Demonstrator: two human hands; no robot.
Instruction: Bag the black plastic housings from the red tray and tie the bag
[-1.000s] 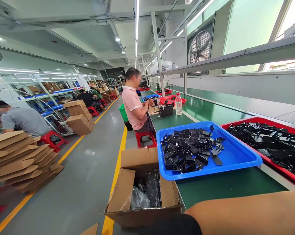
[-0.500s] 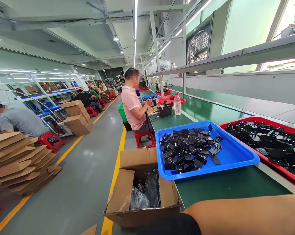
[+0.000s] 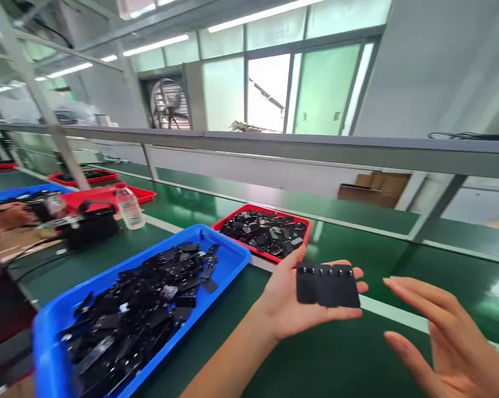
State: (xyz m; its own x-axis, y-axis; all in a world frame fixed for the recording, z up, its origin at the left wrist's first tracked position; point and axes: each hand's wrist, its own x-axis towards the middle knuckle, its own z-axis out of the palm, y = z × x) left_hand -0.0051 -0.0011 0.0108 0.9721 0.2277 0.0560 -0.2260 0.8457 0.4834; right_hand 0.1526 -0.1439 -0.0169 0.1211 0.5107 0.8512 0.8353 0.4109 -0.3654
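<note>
My left hand (image 3: 288, 307) is held palm up above the bench, its fingers stretched out. A row of flat black plates (image 3: 327, 287) with small shiny studs along the far edge lies across its palm and fingers, edge to edge. To the right, my right hand (image 3: 448, 337) is apart from the plates, thumb and fingers spread, with nothing between them. Left of my forearm, a blue tray (image 3: 228, 249) holds a heap of similar small black parts (image 3: 150, 309). Behind my left hand, a red tray (image 3: 309, 229) holds more black parts (image 3: 266, 229).
A water bottle (image 3: 129, 207) stands beyond the blue tray, near a black box-shaped device (image 3: 89, 226) with cables. A co-worker's hand (image 3: 6, 221) is at the far left. A grey shelf rail (image 3: 274, 145) crosses above the green bench (image 3: 315, 359).
My view has swung right from the aisle to the bench. Both my hands have come into sight, the left with the black plates; earlier only a forearm showed.
</note>
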